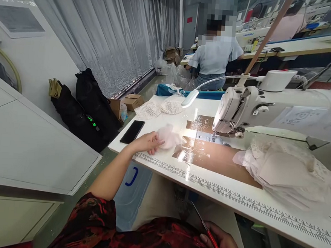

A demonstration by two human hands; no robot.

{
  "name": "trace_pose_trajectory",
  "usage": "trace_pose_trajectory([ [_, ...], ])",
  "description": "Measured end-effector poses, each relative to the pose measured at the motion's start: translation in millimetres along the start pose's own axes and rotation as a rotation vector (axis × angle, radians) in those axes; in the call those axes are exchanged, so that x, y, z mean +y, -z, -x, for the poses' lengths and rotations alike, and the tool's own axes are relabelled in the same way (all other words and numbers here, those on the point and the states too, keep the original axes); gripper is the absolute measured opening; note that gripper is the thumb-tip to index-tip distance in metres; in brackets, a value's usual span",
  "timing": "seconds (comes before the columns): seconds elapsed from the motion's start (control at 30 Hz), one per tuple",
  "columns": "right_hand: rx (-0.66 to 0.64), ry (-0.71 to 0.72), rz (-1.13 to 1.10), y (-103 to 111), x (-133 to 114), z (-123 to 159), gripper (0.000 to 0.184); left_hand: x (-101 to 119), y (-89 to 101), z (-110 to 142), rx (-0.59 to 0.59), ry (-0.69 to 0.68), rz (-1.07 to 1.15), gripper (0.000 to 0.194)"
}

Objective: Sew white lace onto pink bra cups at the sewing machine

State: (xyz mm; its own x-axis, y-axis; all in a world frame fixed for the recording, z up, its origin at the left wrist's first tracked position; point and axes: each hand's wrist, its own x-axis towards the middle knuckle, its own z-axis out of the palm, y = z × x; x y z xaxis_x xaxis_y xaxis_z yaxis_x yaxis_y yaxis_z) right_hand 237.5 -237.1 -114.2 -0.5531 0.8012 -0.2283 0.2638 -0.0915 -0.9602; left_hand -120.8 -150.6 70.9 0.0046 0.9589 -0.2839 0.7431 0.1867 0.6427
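My left hand [150, 142] is over the left part of the sewing table, its thumb and fingers closed on the edge of a sheer pale fabric piece [170, 135]. Low in front of my body, below the table edge, my right hand [225, 243] grips a slim red-handled tool [212, 240]. Its thin, dark metal shaft points up and left; I cannot tell its exact kind. The sewing machine [226, 109] stands right of the fabric, its needle area over a metal plate [205, 137]. Two white lace cups [149, 109] lie beyond my left hand.
A black phone [132, 132] lies left of my hand. At right, a pile of pale fabric pieces [287, 170] rests on the table. A printed ruler [190, 175] runs along the front edge. A lamp [190, 98] reaches over the table. One person [214, 57] sits ahead.
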Motion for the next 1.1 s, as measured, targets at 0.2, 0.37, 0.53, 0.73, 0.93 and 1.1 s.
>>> trace_pose_trajectory([
  [0.2,-0.136,-0.050,-0.015,10,2,-2,0.037,31,-3.9,11,0.211,-0.496,-0.405,0.030],
  [0.37,-0.165,-0.030,0.017,8,-4,-1,0.047,31,-8.1,-24,0.124,-0.616,-0.875,0.024],
  [0.53,-0.045,-0.040,-0.004,8,-12,6,0.046,22,0.2,-29,0.107,-0.611,-0.864,0.012],
  [0.73,-0.147,-0.026,-0.026,18,-30,3,0.043,36,0.1,2,0.137,-0.386,-0.378,0.007],
  [0.93,-0.207,0.077,0.045,20,-62,-8,0.044,19,-57.2,36,0.020,-0.195,0.370,0.036],
  [1.1,-0.281,0.184,0.089,14,-95,-20,0.034,0,-98.6,61,-0.041,-0.138,0.627,0.041],
])
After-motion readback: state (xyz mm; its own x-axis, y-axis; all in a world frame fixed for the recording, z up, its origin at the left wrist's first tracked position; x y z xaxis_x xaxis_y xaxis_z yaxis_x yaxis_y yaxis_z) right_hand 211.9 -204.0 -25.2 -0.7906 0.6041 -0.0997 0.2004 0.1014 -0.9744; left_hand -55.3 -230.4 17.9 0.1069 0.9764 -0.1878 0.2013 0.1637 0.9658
